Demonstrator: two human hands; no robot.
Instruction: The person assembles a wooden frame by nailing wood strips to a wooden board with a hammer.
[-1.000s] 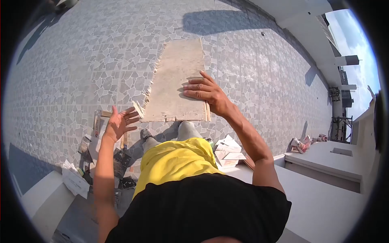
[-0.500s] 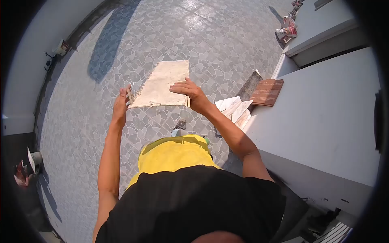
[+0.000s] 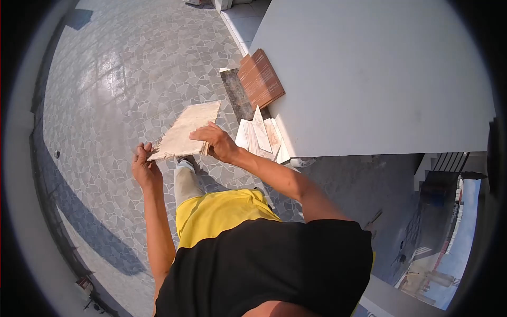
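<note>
In front of me I carry a pale plywood board (image 3: 190, 127) with a ragged, splintered left edge. My right hand (image 3: 219, 142) is closed over its near right edge, fingers on top and the thumb side hidden underneath. At the near left corner my left hand (image 3: 146, 165) has its fingertips bent together and pinched on the board. The board is held out over the paved floor, about level with my waist.
Broken white tile pieces (image 3: 260, 134) lie against the white wall (image 3: 369, 79) on my right. Beyond them lean brown tiles (image 3: 261, 79) and a grey, dirty strip (image 3: 236, 92). Stone-patterned paving (image 3: 105, 174) spreads ahead and left. A shaded passage (image 3: 348, 185) lies to the right.
My view has swung to the right, bringing the tile pieces and passage closer. My left hand, earlier with a thin splinter at its fingers, now pinches the board's corner. One foot has stepped forward.
</note>
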